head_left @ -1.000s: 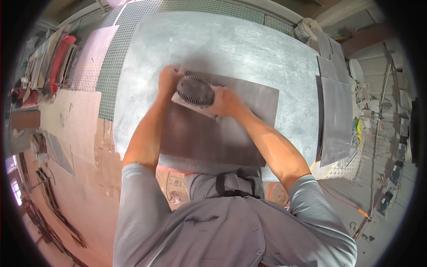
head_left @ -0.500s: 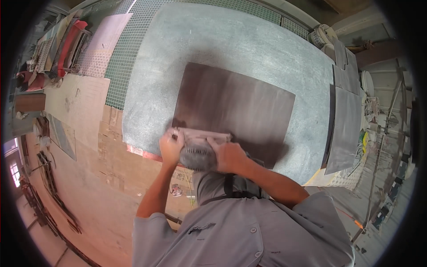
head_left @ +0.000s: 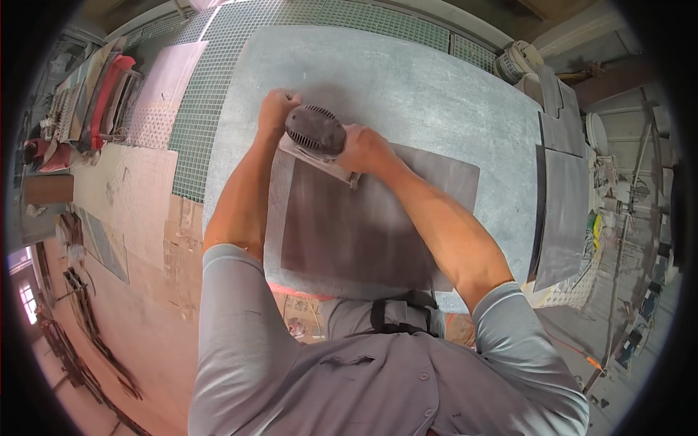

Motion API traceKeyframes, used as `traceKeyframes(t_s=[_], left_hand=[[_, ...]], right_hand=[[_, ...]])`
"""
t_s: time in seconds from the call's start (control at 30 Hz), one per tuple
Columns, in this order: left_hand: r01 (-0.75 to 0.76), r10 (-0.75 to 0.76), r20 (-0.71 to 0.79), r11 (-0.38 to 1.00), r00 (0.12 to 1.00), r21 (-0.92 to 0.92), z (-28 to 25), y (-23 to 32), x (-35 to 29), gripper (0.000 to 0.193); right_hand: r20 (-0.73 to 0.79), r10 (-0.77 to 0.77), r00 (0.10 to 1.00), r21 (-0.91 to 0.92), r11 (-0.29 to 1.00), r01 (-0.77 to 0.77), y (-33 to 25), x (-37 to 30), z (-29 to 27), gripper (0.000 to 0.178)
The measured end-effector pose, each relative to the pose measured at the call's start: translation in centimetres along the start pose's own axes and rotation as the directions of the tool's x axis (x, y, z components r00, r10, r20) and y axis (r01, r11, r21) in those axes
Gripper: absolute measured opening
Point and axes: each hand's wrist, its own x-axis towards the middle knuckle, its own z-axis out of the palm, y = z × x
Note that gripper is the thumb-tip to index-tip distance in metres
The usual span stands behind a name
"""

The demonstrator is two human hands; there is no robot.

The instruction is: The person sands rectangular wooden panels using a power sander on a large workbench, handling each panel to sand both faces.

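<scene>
A dark brown rectangular slab lies flat on a grey dusty worktable. A power sander with a round black top and a pale flat base rests on the slab's far left corner. My left hand grips the sander's far left side. My right hand holds its right side, just past the black housing. A pale sanded strip runs down the slab's left edge below the tool.
Grey slabs lie stacked along the table's right edge, with a white roll behind them. Green grid matting and patterned sheets lie left of the table. Red and grey items sit at far left.
Both hands have pushed the sander from the slab's near edge back up to its far left corner. The view has tilted with the motion.
</scene>
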Motion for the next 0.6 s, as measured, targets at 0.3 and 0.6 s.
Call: traceKeyframes(t_s=[0.3, 0.6], left_hand=[[0.059, -0.061, -0.103, 0.998, 0.993, -0.021, -1.1, -2.4, -11.8, 0.033], [0.196, -0.21, -0.234, 0.977, 0.949, -0.079, -4.1, -4.6, -29.9, 0.031]], right_hand=[[0.019, -0.004, 1.0, 0.135, 0.991, 0.001, -4.9, -9.6, 3.4, 0.051], [0.027, -0.237, 0.971, -0.029, 0.971, 0.238, -5.2, -18.1, 15.3, 0.068]])
